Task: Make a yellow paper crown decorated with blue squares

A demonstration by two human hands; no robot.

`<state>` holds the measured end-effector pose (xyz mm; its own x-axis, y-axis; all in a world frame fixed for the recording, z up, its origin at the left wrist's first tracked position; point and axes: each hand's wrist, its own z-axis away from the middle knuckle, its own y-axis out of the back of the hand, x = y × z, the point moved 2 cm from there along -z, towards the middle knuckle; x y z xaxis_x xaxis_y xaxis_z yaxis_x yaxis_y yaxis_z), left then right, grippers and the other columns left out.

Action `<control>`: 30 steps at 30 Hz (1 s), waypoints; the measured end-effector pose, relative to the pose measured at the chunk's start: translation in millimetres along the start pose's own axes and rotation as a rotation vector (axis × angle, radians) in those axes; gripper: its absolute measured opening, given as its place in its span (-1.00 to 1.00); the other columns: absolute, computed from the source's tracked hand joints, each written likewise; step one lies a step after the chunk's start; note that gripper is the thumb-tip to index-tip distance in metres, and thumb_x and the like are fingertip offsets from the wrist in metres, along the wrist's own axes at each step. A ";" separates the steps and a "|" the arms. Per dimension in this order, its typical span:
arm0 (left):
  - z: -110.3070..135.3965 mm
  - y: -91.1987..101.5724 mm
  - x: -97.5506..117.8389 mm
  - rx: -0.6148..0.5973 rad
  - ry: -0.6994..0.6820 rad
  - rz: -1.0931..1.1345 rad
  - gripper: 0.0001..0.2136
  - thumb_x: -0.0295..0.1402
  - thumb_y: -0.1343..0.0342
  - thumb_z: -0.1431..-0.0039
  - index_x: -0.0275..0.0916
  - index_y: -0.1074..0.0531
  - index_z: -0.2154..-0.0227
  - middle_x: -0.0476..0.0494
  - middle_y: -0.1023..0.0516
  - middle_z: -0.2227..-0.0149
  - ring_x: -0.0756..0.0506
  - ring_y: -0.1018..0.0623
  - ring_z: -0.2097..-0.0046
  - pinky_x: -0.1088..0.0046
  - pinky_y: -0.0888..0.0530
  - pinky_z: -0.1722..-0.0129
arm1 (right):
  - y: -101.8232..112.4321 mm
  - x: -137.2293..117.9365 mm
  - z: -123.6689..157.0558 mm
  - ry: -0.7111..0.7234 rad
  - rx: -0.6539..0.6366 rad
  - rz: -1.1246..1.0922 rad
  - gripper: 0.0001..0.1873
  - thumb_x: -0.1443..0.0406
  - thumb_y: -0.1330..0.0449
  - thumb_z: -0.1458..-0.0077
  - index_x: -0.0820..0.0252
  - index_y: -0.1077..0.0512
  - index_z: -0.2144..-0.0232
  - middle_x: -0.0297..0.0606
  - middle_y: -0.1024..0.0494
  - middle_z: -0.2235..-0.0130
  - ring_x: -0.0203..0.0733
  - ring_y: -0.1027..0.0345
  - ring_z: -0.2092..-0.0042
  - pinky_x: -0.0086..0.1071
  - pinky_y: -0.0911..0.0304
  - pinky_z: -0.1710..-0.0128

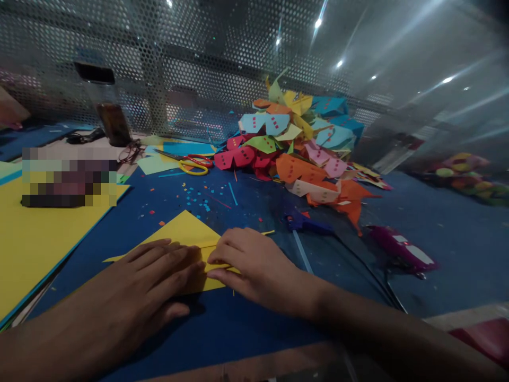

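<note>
A folded yellow paper lies on the blue table top in front of me. My left hand rests flat on its near left part, fingers stretched out and together. My right hand presses the paper's right side, with thumb and forefinger pinched along a fold edge. Both hands touch the paper and almost meet in the middle.
A heap of folded coloured paper shapes stands behind. Scissors with red and yellow handles lie at the back left. A blue glue gun, a purple tool and large yellow sheets lie around. Paper scraps dot the table.
</note>
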<state>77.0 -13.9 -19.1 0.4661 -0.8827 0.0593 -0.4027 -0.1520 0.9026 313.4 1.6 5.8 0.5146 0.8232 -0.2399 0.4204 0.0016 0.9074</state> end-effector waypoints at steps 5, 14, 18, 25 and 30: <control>-0.4 3.8 2.0 0.022 -0.001 -0.018 -0.63 -0.13 0.08 -0.55 -0.17 -0.50 -0.17 -0.20 -0.68 -0.11 -0.22 -0.65 -0.07 0.18 -0.56 -0.11 | -2.9 -0.4 1.1 0.026 -0.021 0.108 -0.74 0.19 -0.14 -0.48 0.23 -0.56 0.09 -0.17 -0.61 0.12 -0.10 -0.43 0.11 -0.27 -0.27 0.13; 7.6 0.6 -2.4 -0.004 -0.023 -0.020 -0.58 -0.07 -0.07 -0.48 -0.14 -0.46 -0.25 -0.15 -0.67 -0.17 -0.24 -0.61 -0.19 0.15 -0.49 -0.24 | -4.0 -0.4 0.4 0.039 -0.017 0.180 -0.69 0.20 -0.09 -0.51 0.23 -0.58 0.10 -0.15 -0.61 0.16 -0.12 -0.42 0.14 -0.28 -0.27 0.16; 9.0 -0.8 -3.6 -0.018 -0.015 -0.003 -0.59 -0.07 -0.08 -0.47 -0.09 -0.47 -0.24 -0.13 -0.66 -0.19 -0.24 -0.61 -0.20 0.13 -0.47 -0.27 | -4.5 -1.6 0.1 0.038 -0.016 0.191 -0.68 0.19 -0.08 -0.51 0.23 -0.58 0.12 -0.15 -0.61 0.16 -0.11 -0.42 0.13 -0.27 -0.29 0.14; 4.1 3.1 -1.3 0.001 -0.047 -0.038 -0.59 -0.06 -0.01 -0.51 -0.14 -0.49 -0.22 -0.13 -0.69 -0.15 -0.23 -0.64 -0.14 0.13 -0.51 -0.21 | -5.0 -2.1 0.0 0.037 -0.012 0.204 -0.69 0.20 -0.10 -0.50 0.25 -0.59 0.10 -0.13 -0.61 0.15 -0.10 -0.43 0.12 -0.26 -0.30 0.15; 0.9 5.7 0.1 0.009 -0.080 -0.062 -0.61 -0.10 0.04 -0.54 -0.17 -0.51 -0.17 -0.16 -0.71 -0.10 -0.24 -0.66 -0.10 0.14 -0.54 -0.15 | -4.9 -2.7 -1.0 0.024 0.028 0.161 -0.74 0.22 -0.16 -0.46 0.27 -0.59 0.13 -0.13 -0.61 0.17 -0.10 -0.44 0.15 -0.27 -0.28 0.18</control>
<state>74.1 -15.3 -14.3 0.4261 -0.9041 -0.0312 -0.3825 -0.2113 0.8995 309.2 -0.1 2.4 0.5589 0.8250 -0.0834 0.3547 -0.1469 0.9234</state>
